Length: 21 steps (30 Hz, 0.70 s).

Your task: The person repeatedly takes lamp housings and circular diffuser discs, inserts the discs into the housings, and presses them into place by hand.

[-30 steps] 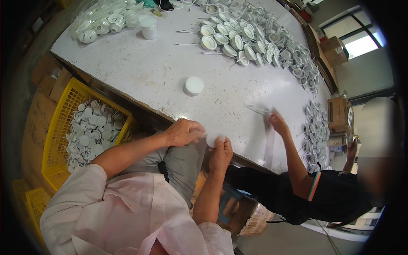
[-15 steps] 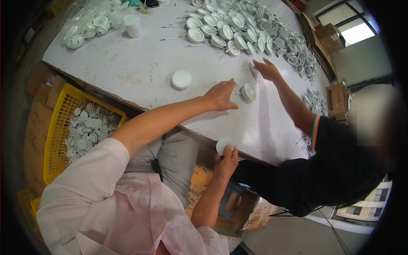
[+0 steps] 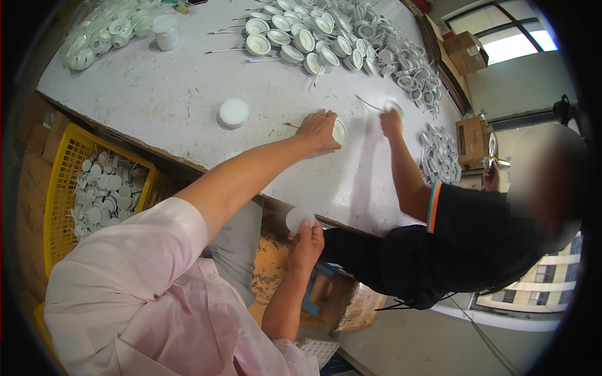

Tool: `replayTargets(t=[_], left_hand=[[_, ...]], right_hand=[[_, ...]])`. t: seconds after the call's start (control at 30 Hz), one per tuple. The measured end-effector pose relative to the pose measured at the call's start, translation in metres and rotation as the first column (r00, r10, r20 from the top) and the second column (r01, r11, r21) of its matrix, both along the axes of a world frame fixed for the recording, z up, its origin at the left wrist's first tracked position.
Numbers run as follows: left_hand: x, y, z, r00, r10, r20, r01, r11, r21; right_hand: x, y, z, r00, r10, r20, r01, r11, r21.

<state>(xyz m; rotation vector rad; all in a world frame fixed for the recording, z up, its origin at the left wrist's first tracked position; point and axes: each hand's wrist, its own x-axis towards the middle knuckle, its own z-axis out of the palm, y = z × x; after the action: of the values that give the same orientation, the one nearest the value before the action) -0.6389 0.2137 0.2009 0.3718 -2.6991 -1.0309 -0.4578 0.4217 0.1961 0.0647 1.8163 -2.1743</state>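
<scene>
Set against half a second earlier, when the left hand (image 3: pixel 318 130) reaches with its fingers short of the white round fixture (image 3: pixel 340 133), that hand now lies over the fixture on the tabletop (image 3: pixel 175 100), thumb on the near side and fingers on the far side, the cord (image 3: pixel 290 125) poking out left of it; its grip spans the piece, though I cannot tell whether it closes tight. The right hand (image 3: pixel 305 243) matches the earlier view, its grip pinching the thin white disc (image 3: pixel 300 220) upright just off the tabletop's near edge. A co-worker's hand (image 3: pixel 390 125), bare half a second ago, now has a blurred corded fixture (image 3: pixel 394 106) (the second one apart from the piles). Counting: one disc in the right hand, one fixture under the left, two round white tubs (image 3: pixel 233 113), one near the left forearm and one farther back beside the single clear bag of white parts (image 3: pixel 103 31); two piles of fixtures, a large one (image 3: pixel 313 41) and a smaller one (image 3: pixel 439 153), both too crowded to number; one yellow basket (image 3: pixel 58 213) with many white stemmed discs (image 3: pixel 106 194), overlapping beyond any sure count
</scene>
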Motion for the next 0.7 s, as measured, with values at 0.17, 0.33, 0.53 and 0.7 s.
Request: replayTargets(t=[0.17,0.33,0.53,0.7], left_hand=[[0.057,-0.001,0.006,0.975,-0.154,-0.163,0.194,0.943,0.271],[0.122,0.008,0.027,0.911,-0.197,-0.362,0.338,0.861,0.38],[0.164,0.006,0.036,0.911,-0.206,-0.357,0.343,0.859,0.379],[0.18,0.002,0.04,0.897,-0.255,-0.361,0.385,0.851,0.357]], right_hand=[[-0.03,-0.007,0.026,0.973,-0.22,-0.072,0.222,0.975,0.02],[-0.052,-0.02,0.053,0.972,-0.187,-0.142,0.185,0.982,-0.028],[-0.041,-0.044,0.056,0.987,-0.052,-0.153,0.073,0.988,0.137],[-0.034,-0.055,0.055,0.982,-0.045,-0.185,0.087,0.97,0.225]])
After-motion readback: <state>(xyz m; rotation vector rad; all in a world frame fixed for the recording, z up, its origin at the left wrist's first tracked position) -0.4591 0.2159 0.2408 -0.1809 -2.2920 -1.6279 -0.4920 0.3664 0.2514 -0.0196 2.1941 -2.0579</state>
